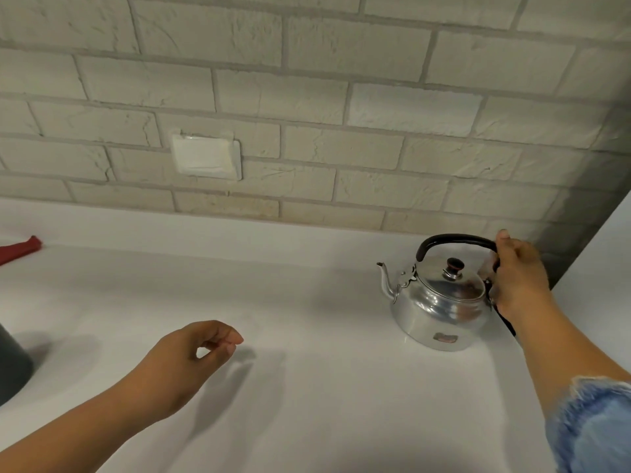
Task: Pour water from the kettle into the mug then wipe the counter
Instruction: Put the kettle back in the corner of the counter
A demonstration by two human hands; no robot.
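- Reaching across from the right, the person's right hand (515, 274) is wrapping its fingers round the rear end of the kettle's black handle (454, 241), thumb on top, with the forearm stretched out straight and a frayed blue sleeve (594, 428) pushed up near the elbow.
- One steel kettle (438, 303) is sitting upright on the white counter (307, 387), close to the brick wall (341, 97) behind it, its spout (386, 279) pointing away from the gripping hand and its lid knob (455, 266) showing under the handle.
- Well to the left of the kettle, the left hand (196, 353) is hovering just above the counter, loosely curled, thumb and fingertips nearly meeting with nothing between them; its bare forearm is running down toward the lower left corner.
- One dark grey rounded object (12, 367) is standing far left of the kettle, cut off by the edge; I cannot tell whether it is the mug.
- One red cloth (20, 247) is lying far left of the kettle, near the wall.
- One white wall plate (206, 158) is sitting on the bricks, up and left of the kettle.
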